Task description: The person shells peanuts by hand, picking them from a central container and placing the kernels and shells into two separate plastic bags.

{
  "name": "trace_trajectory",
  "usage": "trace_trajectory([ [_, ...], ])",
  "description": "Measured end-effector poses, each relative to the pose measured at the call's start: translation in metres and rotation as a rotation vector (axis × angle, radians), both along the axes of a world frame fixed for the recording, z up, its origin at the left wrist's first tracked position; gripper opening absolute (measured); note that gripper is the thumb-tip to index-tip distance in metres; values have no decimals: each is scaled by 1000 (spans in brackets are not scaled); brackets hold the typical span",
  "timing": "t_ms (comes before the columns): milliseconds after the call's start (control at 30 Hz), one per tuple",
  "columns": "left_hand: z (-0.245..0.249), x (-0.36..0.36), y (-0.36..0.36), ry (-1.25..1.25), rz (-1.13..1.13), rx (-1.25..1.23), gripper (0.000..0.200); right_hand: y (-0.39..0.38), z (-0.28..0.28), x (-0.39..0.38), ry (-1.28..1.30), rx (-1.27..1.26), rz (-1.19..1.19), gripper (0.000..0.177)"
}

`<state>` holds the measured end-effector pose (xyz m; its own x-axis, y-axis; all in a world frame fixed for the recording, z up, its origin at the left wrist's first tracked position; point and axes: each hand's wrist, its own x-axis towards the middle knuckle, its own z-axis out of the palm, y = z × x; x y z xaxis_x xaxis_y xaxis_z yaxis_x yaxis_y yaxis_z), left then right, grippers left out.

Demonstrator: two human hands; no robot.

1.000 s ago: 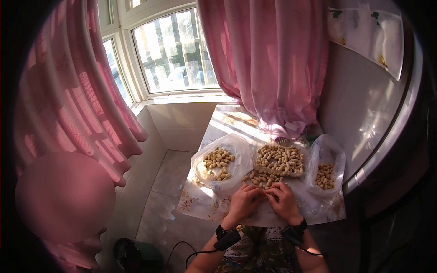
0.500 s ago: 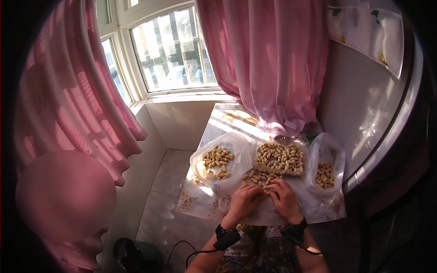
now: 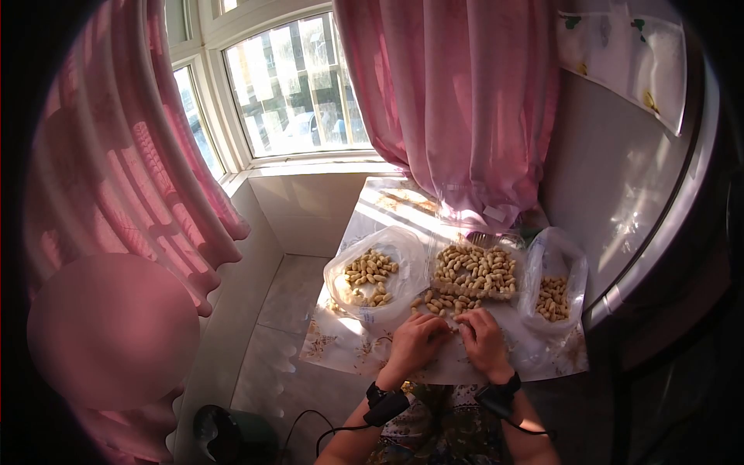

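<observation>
Looking down, I see my left hand (image 3: 415, 341) and right hand (image 3: 484, 339) meeting, fingers curled, at the near edge of the loose peanuts (image 3: 446, 302), pale tan in their shells, on the table (image 3: 338, 346); whether they pinch one I cannot tell

Left hand (image 3: 415, 342) and right hand (image 3: 485, 341) lie side by side on the floral-patterned tablecloth (image 3: 341, 345), fingers curled at the near edge of the loose tan in-shell peanuts (image 3: 443, 302). Row of clear plastic peanut bags (image 3: 411, 252) sits just beyond.
</observation>
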<state>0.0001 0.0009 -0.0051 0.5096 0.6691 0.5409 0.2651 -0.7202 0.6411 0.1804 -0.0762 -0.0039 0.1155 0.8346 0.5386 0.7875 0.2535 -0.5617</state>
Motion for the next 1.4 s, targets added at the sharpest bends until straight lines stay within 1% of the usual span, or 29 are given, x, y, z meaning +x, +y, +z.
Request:
trace_trajectory([
  [67,1,1,-1,-12,0,-3,14,0,1,0,25,-10,-29,18],
  [133,2,0,-1,-10,-1,-10,14,0,2,-1,39,-74,-30,19],
  [533,-1,0,-1,-27,7,2,15,9,-1,-2,60,-117,-102,18],
  [667,0,0,-1,-9,2,-10,15,9,-10,3,56,-85,-110,16],
  [733,-2,0,0,-21,0,-8,14,5,0,-1,117,-118,-87,16],
  [767,-2,0,0,-20,-1,-9,14,5,1,-2,117,-118,-88,16],
  [833,-2,-1,0,-1,-2,-8,13,5,2,-3,-28,-81,-97,17],
  [967,2,0,-4,-61,8,-57,14,5,1,-2,20,-89,-84,17],
  [1133,-1,0,-2,-21,8,-20,16,4,2,-2,74,-115,-59,14],
  [1400,3,-1,-1,15,-11,8,14,4,1,-2,44,-106,-73,16],
])
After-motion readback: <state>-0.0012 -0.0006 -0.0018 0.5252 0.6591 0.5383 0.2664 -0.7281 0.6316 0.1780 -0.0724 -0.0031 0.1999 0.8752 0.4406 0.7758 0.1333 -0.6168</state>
